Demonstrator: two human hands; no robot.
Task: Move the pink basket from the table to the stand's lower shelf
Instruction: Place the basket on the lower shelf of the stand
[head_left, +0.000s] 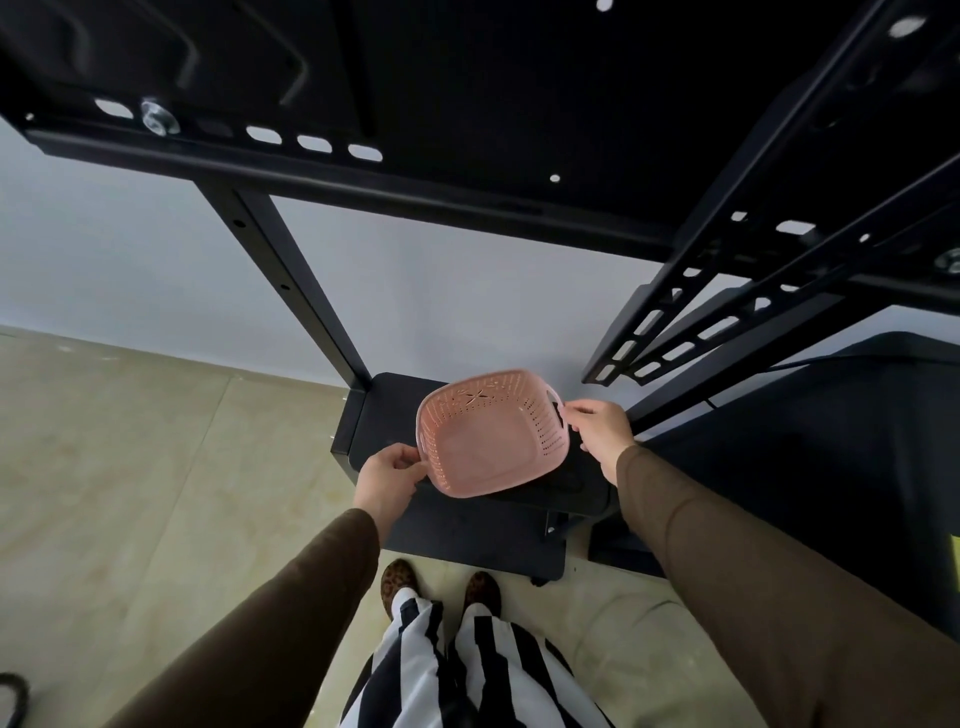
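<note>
An empty pink perforated basket (491, 434) with side handles hangs over the black shelf (384, 421) of a black metal stand. My left hand (389, 475) grips its near-left rim, and my right hand (597, 431) holds its right handle. The basket is tilted slightly toward me. I cannot tell whether its underside touches the shelf. Below and nearer me lies the stand's black base plate (467, 540).
The stand's upright post (291, 291) rises at the left, and slotted black brackets (727, 312) and a large dark panel hang overhead. A dark table or cabinet (831, 441) stands at the right. Beige floor tiles spread to the left; my feet stand before the base.
</note>
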